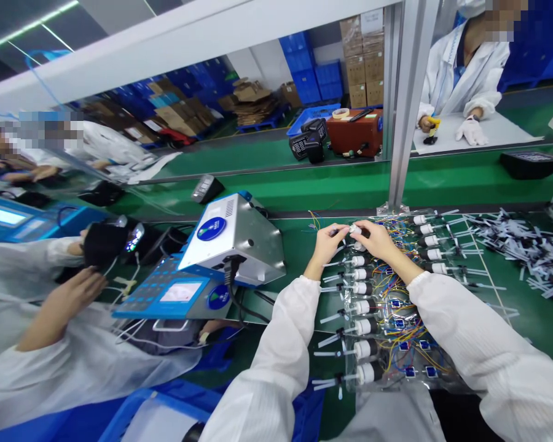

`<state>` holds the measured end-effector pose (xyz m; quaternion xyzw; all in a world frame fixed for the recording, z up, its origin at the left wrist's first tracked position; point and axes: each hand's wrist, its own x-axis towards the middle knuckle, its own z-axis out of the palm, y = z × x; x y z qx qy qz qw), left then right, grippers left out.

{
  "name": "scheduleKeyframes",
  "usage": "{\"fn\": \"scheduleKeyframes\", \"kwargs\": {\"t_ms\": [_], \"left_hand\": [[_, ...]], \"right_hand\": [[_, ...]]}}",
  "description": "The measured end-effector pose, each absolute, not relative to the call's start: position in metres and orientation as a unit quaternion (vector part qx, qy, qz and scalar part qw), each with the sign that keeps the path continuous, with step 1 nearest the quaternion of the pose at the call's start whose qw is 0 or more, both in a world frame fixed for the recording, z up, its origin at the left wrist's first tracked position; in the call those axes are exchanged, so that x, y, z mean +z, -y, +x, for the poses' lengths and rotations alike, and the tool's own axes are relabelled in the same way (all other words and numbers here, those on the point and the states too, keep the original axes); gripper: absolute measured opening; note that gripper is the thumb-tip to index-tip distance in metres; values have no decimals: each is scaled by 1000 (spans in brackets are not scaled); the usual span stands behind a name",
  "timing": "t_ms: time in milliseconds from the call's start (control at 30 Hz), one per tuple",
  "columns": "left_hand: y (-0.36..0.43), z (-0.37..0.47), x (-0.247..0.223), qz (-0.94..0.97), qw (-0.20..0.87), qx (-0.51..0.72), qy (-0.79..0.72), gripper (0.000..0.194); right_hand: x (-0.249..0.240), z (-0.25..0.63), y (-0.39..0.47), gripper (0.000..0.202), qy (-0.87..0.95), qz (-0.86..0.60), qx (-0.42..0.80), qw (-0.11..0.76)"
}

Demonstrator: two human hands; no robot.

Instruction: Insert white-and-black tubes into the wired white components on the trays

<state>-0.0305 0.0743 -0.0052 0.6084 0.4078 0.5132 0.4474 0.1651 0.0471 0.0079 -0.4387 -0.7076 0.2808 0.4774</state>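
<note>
My left hand (328,244) and my right hand (374,238) meet over the far end of a row of parts. Between their fingertips is a small white part (352,229), pinched from both sides. Below them, several white cylinders with black ends (363,307) lie in a column on clear plastic, with pale strips pointing left. Coloured wires (408,334) and small blue squares (400,323) spread to their right. A second column of white cylinders (435,254) lies beyond my right wrist.
Many loose pale strips (525,245) lie at the right. A silver and blue machine (239,239) stands left of my arms. A co-worker's hand (67,298) is at the far left. A metal post (403,110) rises ahead. Another person's gloved hand (472,131) rests across the bench.
</note>
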Motion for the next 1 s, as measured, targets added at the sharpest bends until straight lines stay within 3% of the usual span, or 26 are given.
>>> {"fn": "scheduleKeyframes", "kwargs": {"t_ms": [1000], "left_hand": [[-66, -26, 0, 658, 363, 509, -419, 22]], "right_hand": [[11, 168, -44, 26, 733, -419, 283, 456]]}}
